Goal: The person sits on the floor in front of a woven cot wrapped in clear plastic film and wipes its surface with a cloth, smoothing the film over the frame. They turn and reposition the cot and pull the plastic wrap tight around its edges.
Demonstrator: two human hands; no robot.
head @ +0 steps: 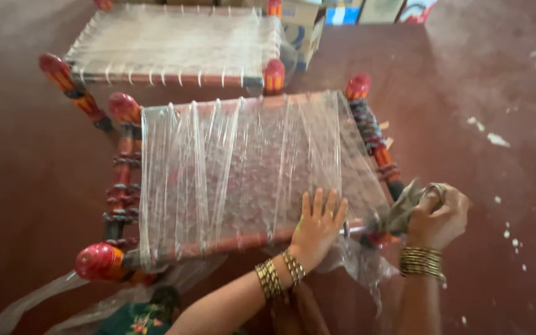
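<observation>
A small wooden stool [122, 161] with red painted legs lies tipped on the floor, wrapped in clear plastic film [243, 167]. My left hand [317, 224] rests flat, fingers spread, on the film near the stool's lower right rail. My right hand [438, 214] is closed around a bunched end of the film [404, 205] beside the stool's lower right leg, pulling it taut. Gold bangles sit on both wrists.
A second stool [175, 43] with a woven white seat and red legs stands behind the wrapped one. Cardboard boxes [342, 12] line the far edge. Loose film trails [26, 304] on the dark red floor at the lower left. White scraps [497, 139] dot the floor on the right.
</observation>
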